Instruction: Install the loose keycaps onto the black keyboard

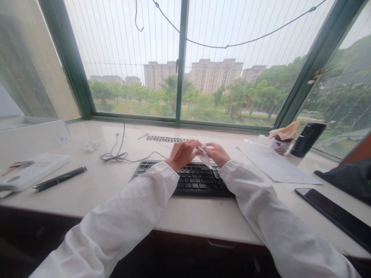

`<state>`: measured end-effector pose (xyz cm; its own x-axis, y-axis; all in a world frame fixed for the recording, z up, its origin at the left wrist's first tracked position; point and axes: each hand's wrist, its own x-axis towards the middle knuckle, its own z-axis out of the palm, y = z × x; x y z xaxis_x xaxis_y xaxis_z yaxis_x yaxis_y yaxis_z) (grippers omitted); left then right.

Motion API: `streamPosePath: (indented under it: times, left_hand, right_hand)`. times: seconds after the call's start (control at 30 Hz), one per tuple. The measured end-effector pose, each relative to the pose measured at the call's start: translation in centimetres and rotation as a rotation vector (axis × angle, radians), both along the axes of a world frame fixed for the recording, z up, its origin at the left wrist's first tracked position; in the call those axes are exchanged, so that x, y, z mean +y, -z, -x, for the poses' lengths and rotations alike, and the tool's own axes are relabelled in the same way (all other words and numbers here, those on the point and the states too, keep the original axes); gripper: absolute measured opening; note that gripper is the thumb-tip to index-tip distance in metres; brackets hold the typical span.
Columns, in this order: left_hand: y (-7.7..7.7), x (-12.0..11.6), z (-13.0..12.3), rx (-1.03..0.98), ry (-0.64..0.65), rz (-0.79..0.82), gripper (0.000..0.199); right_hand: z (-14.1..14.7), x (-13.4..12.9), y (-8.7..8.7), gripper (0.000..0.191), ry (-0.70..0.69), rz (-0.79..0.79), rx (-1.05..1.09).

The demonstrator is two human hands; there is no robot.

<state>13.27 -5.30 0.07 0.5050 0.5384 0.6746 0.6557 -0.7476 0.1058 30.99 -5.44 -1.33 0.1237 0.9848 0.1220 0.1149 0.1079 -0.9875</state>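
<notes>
Both hands meet above a black keyboard (199, 180), which lies on the white desk with several keycaps off its upper rows, as far as I can make out. My left hand (183, 153) is closed, its fingertips pinching a crumpled white tissue (205, 157). From the other side my right hand (217, 153) grips the same tissue, fingers bent around it. The tissue hangs down a little toward the keys. Whether something small sits inside it is hidden. Just behind the hands lies a row of small dark keycaps (166, 138).
A coiled cable (114, 156) and a black pen (60, 178) are on the left, near a white box (34, 135). To the right are printed paper (275, 162), a dark bottle (308, 139) and a phone (333, 212). A window stands behind the desk.
</notes>
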Motion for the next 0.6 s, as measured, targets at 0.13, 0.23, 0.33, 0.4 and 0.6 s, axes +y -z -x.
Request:
streamPosePath:
  times: [0.13, 0.23, 0.33, 0.4, 0.6]
  left_hand:
    - [0.09, 0.16, 0.05, -0.015, 0.006, -0.031, 0.024]
    - [0.22, 0.23, -0.01, -0.035, 0.034, -0.054, 0.021]
    - [0.37, 0.21, -0.15, -0.085, 0.061, -0.060, 0.020]
    - [0.45, 0.13, -0.24, -0.116, 0.070, -0.059, 0.020]
    - [0.39, -0.25, -0.43, -0.170, 0.043, -0.038, 0.023]
  right_hand:
    - [-0.26, 0.35, 0.05, 0.010, -0.056, 0.023, 0.171]
    - [-0.48, 0.25, -0.04, 0.009, -0.107, 0.040, 0.242]
    - [-0.48, -0.01, -0.11, 0.012, -0.155, 0.058, 0.293]
    - [-0.37, -0.21, -0.15, 0.016, -0.183, 0.081, 0.306]
    - [-0.16, -0.56, -0.15, 0.040, -0.262, 0.001, 0.263]
